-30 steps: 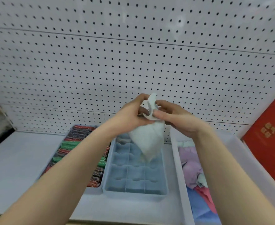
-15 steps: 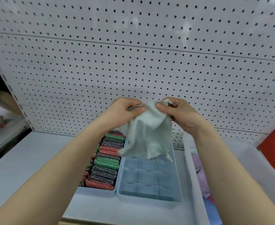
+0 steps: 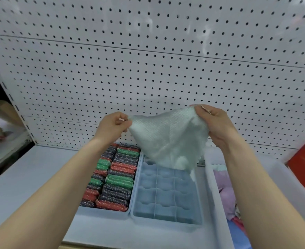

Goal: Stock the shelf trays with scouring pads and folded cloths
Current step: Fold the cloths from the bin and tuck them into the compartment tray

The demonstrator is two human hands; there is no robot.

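Both hands are up in the head view, in front of the pegboard (image 3: 148, 72), each grasping a top corner of one pale mint cloth (image 3: 169, 139): the left hand (image 3: 112, 126) pinches its corner between thumb and fingers, and the right hand (image 3: 214, 123) has its fingers curled over the other corner. Held in the air, well above the shelf (image 3: 22, 177), the cloth hangs over the back of the divided tray (image 3: 166, 194) without touching it. Its top edge runs left to right between the hands, slightly higher at the right, and that is its long axis for now; the rest drapes down to a loose point aimed at the tray's rear cells.

By my judgement the step in hand is spreading the cloth open so it can be folded; it is not yet folded or placed. The next move calls for bringing the corners together neatly and folding it small enough for one cell. The tray of scouring pads (image 3: 115, 177) on the left looks full, while the bin (image 3: 212, 191) on the right holds more loose cloths (image 3: 223, 191)
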